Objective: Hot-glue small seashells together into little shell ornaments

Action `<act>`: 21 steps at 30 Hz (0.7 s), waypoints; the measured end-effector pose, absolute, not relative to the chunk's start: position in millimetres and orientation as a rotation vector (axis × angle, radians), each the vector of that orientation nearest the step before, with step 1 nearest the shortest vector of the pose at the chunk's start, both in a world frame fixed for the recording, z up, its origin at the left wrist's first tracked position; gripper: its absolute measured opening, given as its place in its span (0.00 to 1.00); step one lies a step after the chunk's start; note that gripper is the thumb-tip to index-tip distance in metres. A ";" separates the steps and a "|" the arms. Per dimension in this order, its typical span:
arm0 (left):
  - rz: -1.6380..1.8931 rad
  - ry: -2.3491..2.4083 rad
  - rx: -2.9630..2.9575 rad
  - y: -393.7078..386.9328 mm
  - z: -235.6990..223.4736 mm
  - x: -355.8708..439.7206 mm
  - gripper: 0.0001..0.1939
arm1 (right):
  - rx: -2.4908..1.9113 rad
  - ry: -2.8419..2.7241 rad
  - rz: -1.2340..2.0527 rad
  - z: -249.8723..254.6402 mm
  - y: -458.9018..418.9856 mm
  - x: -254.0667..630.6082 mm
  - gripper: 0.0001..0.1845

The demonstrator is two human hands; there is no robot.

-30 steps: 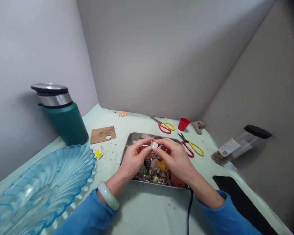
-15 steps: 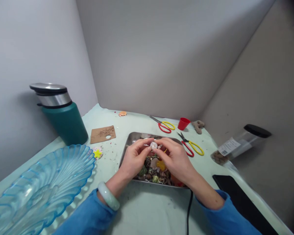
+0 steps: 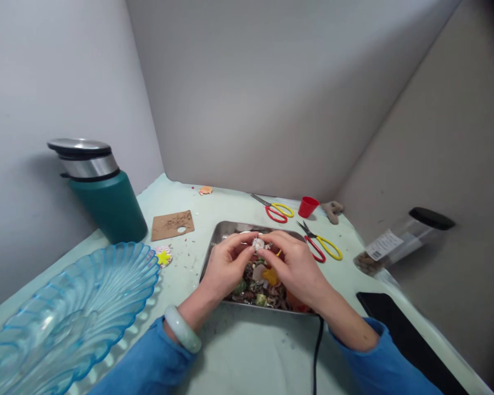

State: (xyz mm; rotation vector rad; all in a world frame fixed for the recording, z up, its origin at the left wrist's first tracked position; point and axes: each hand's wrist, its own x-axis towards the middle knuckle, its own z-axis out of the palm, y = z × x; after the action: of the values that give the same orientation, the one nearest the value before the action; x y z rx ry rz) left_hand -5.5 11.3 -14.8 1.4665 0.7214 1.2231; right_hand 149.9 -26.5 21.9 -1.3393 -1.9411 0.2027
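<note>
Blue bowl: it sits at my far left on the table, well apart from my hands, and I can see nothing in it.
Flask: the green one with the steel lid stands behind the bowl, against the wall.
Card: a brown piece with a hole in it lies flat between the flask and the tray.
Left hand: over the tray's middle, thumb and forefinger closed in a pinch on the left side of the white piece; the other fingers curl loosely.
White piece: small and pale, held up between both my hands just above the tray; too small to tell what it is.
Tray: a steel one in front of me, its near half heaped with small shells and coloured bits, its far end mostly bare.
Right hand: fingertips pinched on the right side of the same piece, touching my left fingertips.
Scissors: one red-and-yellow pair lies just right of the tray, another behind it by a red cup.
Progress: I judge I am mid-way through working this one piece; the heap under my hands looks untouched.
</note>
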 end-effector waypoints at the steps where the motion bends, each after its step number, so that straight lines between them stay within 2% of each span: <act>1: 1.212 0.721 1.439 11.0 -13.7 -5.2 0.16 | -1.356 -1.931 0.210 21.7 -26.6 149.3 0.09; 7: 1.186 0.744 1.307 9.3 -6.7 -4.1 0.19 | -1.409 -1.901 0.262 21.6 -25.7 145.5 0.10; 21: 1.157 0.871 1.175 11.5 -5.7 -0.9 0.13 | -1.507 -2.004 0.020 15.7 -28.6 139.7 0.12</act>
State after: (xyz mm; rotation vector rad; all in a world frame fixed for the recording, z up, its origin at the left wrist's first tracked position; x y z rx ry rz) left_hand -0.9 11.5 -5.7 1.1748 0.8710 1.1566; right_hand 139.7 -28.6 15.7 -1.5071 -2.0045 0.0195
